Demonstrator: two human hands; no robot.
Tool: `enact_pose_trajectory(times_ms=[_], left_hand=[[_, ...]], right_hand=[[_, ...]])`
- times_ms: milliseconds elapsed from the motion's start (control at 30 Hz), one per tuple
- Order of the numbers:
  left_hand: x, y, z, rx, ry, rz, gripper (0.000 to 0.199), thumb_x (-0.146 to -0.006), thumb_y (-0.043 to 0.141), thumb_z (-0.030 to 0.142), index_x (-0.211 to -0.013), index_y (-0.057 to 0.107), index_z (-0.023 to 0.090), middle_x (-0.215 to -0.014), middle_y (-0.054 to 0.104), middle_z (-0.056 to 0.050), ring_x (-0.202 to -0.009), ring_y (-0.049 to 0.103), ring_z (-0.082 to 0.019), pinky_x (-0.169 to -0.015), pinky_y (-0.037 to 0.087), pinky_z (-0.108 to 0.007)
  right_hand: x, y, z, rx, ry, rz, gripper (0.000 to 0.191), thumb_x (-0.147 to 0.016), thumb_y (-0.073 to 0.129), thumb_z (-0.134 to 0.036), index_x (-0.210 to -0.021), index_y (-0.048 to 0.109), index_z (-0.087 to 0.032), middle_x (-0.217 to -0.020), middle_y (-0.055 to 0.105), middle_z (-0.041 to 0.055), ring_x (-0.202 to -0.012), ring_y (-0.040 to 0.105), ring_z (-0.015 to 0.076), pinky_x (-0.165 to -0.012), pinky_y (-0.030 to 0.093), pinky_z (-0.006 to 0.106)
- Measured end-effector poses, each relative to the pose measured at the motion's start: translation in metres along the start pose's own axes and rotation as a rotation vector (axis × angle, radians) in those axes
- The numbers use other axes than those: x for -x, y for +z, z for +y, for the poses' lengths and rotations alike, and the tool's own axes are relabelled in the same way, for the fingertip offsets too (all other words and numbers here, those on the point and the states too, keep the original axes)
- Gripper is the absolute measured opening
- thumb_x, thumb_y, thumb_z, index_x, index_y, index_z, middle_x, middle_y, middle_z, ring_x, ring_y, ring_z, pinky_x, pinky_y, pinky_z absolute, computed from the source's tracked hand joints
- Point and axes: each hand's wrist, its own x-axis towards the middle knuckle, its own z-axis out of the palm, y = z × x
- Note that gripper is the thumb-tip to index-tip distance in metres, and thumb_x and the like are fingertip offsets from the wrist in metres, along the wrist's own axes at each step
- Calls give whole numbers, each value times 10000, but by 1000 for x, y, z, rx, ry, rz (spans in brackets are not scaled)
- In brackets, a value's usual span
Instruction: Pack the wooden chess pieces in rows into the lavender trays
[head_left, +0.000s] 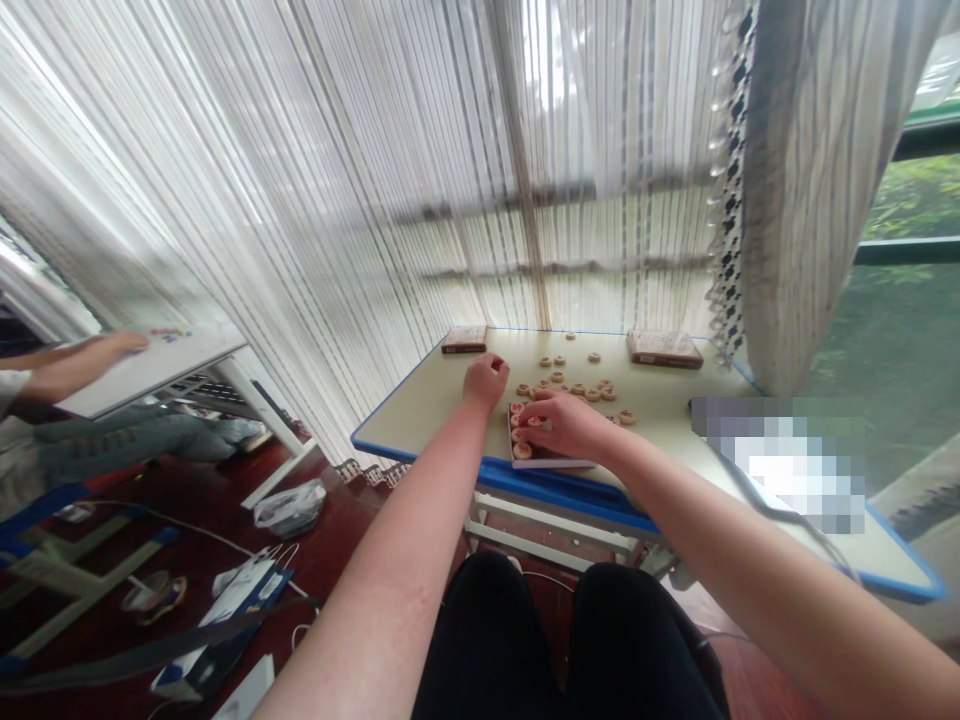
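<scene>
My right hand (568, 422) reaches over an open shallow box (553, 463) at the table's near edge. Its fingers are closed on a round xiangqi piece (535, 422) inside the box. A column of pieces with red characters (522, 452) lines the box's left side; my hand hides much of the rest. Left of the box, my left hand (486, 381) is held above the table with its fingers curled in. Whatever it may hold is hidden. Several loose xiangqi pieces (577, 389) lie scattered behind the box and beyond my right hand.
The cream table (420, 410) has a blue edge. Flat boxes stand at its far left (465, 339) and far right (664, 348). A blurred-out object (787, 465) lies on the right. String curtains (337, 200) hang behind. Another person's hand (120, 345) rests at a white table (187, 350).
</scene>
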Motion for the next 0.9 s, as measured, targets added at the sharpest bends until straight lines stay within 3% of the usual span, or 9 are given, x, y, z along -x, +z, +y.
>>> enact_pose_trajectory(times_ms=[233, 567, 767, 900], left_hand=[[0, 0, -1, -16, 14, -26, 174, -786, 474, 261, -779, 613, 156, -783, 644, -46, -718, 555, -141, -712, 407, -257], [0, -2, 1, -23, -17, -48, 184, -791, 471, 256, -829, 622, 159, -814, 647, -51, -771, 564, -145, -747, 419, -257], [-1, 4, -4, -5, -48, -184, 200, -765, 514, 295, -863, 643, 178, -826, 646, -51, -792, 573, -149, -761, 426, -259], [-1, 5, -6, -17, -59, -186, 226, -763, 517, 313, -892, 637, 171, -834, 649, -56, -813, 571, -158, -767, 426, -265]], right_hand=[[-3, 1, 0, -32, -10, -58, 193, -776, 544, -257, -876, 707, -225, -814, 595, 40, -745, 545, 144, -676, 384, 237], [-1, -16, 12, -21, 93, -6, 217, -731, 544, -218, -886, 694, -202, -827, 616, 47, -736, 551, 153, -691, 401, 246], [2, -22, 9, -50, 30, -132, 179, -682, 595, -243, -824, 695, -202, -807, 620, 30, -704, 546, 144, -659, 403, 240], [1, -17, 11, -63, 2, -184, 138, -688, 586, -240, -764, 689, -192, -795, 638, 25, -679, 551, 136, -662, 406, 240]])
